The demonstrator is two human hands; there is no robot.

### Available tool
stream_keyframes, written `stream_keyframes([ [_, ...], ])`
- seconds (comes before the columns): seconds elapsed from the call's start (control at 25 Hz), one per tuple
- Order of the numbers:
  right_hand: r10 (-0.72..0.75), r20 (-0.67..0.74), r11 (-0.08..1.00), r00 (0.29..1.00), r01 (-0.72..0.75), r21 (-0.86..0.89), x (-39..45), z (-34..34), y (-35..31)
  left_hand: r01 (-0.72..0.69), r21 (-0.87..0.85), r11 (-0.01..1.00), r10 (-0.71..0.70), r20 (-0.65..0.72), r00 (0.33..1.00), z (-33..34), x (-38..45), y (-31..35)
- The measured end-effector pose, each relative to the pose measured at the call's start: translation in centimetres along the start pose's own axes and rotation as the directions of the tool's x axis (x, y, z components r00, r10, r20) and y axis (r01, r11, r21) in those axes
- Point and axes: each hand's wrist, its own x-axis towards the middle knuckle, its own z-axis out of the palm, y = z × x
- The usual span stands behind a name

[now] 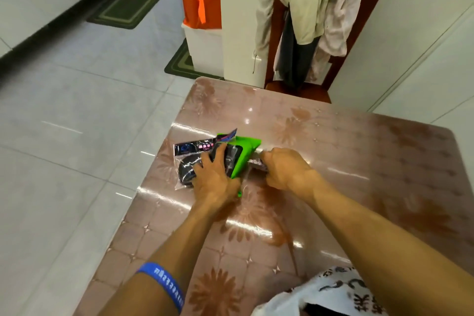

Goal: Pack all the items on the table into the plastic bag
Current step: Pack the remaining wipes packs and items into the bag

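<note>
Glossy floral worktop (pixel 333 141) carries both hands' load: left hand (pixel 215 179) presses the clear-wrapped dark packet (pixel 189 161) and green item (pixel 246 154), right hand (pixel 284 169) curls round another packet end, nothing yet inside the white plastic bag (pixel 331 295) near the person.

Counts: two hands, left hand (pixel 214 177) and right hand (pixel 284 168), mid-frame. One clear plastic bag (pixel 189 161), one green item (pixel 245 155), one desk (pixel 359 161). One orange bag (pixel 202 5), one chair (pixel 359 33) up top. Two green mats: upper left (pixel 127 5), top centre (pixel 179 63). One blue wristband (pixel 164 282), bottom.
</note>
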Motion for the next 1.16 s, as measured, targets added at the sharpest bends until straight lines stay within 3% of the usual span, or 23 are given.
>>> stream_keyframes([
  [0.16, 0.006, 0.167, 0.966, 0.986, -0.048, 0.253, -4.9, -2.1, 1.1, 0.012, 0.0, 1.0, -0.012, 0.071, 0.997, 0.2, -6.6, -0.9],
  [0.28, 0.187, -0.016, 0.893, 0.982, -0.163, 0.42, -10.8, -6.0, 1.5, 0.014, -0.02, 1.0, -0.013, 0.034, 0.999, -3.2, -11.5, 0.2],
  [0.36, 0.328, -0.18, 0.769, 0.927, -0.152, 0.621, -16.5, -9.3, 0.9, -0.057, -0.102, 0.993, 0.055, -0.017, 0.998, -6.8, -14.6, 2.1],
  [0.52, 0.478, -0.438, 0.469, 0.762, 0.2, 0.86, -32.0, -13.3, -1.1, -0.249, -0.459, 0.853, 0.187, -0.177, 0.966, -15.0, -21.5, 7.4],
  [0.6, 0.625, -0.387, 0.253, 0.678, 0.293, 0.922, -40.1, -11.8, -1.8, -0.357, -0.549, 0.755, 0.275, -0.23, 0.934, -17.7, -26.6, 10.4],
  [0.64, 0.676, -0.31, 0.126, 0.669, 0.309, 0.943, -43.2, -10.6, -2.2, -0.401, -0.593, 0.698, 0.314, -0.25, 0.916, -18.6, -29.2, 11.9],
  [0.68, 0.689, -0.214, 0.008, 0.692, 0.289, 0.957, -45.5, -9.4, -2.8, -0.444, -0.621, 0.645, 0.356, -0.27, 0.895, -19.0, -31.6, 13.2],
  [0.76, 0.657, -0.06, -0.062, 0.751, 0.133, 0.989, -46.9, -7.3, -3.6, -0.527, -0.629, 0.572, 0.447, -0.3, 0.843, -18.5, -35.3, 15.1],
  [0.84, 0.631, -0.006, 0.065, 0.775, -0.045, 0.997, -45.9, -6.4, -4.0, -0.561, -0.614, 0.556, 0.504, -0.287, 0.814, -17.2, -37.5, 16.1],
  [0.92, 0.653, -0.083, 0.364, 0.753, -0.215, 0.906, -45.7, -6.2, -4.1, -0.562, -0.579, 0.591, 0.55, -0.22, 0.805, -15.6, -39.0, 16.4],
  [1.04, 0.728, -0.396, 0.567, 0.559, -0.166, 0.807, -49.0, -7.1, -2.8, -0.606, -0.45, 0.656, 0.649, -0.074, 0.757, -13.3, -40.0, 16.0],
  [1.08, 0.705, -0.473, 0.614, 0.528, -0.121, 0.78, -50.3, -7.3, -2.2, -0.625, -0.387, 0.678, 0.676, -0.005, 0.737, -12.4, -40.0, 15.8],
  [1.12, 0.658, -0.513, 0.662, 0.551, -0.1, 0.742, -51.3, -7.4, -1.6, -0.645, -0.312, 0.697, 0.693, 0.062, 0.719, -11.5, -40.1, 15.7],
  [1.16, 0.568, -0.518, 0.732, 0.64, -0.105, 0.673, -51.8, -7.3, -1.0, -0.661, -0.238, 0.712, 0.696, 0.113, 0.709, -10.7, -40.2, 15.6],
])
